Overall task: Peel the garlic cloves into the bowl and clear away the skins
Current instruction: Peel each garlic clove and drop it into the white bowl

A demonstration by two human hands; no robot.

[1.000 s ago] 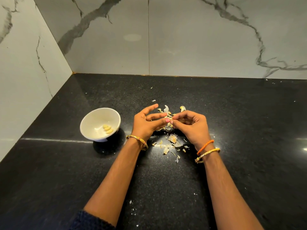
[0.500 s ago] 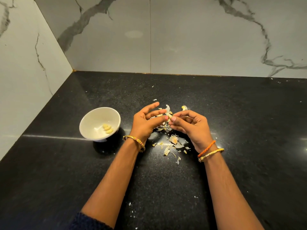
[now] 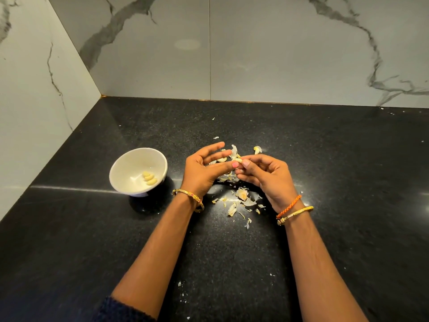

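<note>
My left hand (image 3: 202, 169) and my right hand (image 3: 267, 176) meet over the black counter and pinch one small garlic clove (image 3: 239, 160) between their fingertips. The clove is mostly hidden by the thumbs. A white bowl (image 3: 130, 166) stands to the left of my left hand with three peeled cloves (image 3: 149, 178) inside. Loose papery skins (image 3: 241, 198) lie scattered on the counter under and in front of my hands. Beyond my fingers lie more garlic pieces (image 3: 257, 149).
The black stone counter (image 3: 348, 182) runs into a corner, with marble walls at the left (image 3: 27, 101) and at the back (image 3: 255, 54). Tiny skin flakes (image 3: 181, 284) dot the counter near my left forearm.
Both hands stay together on the clove with small finger shifts. The fingers of my left hand have spread a little wider. The bowl has not moved.
</note>
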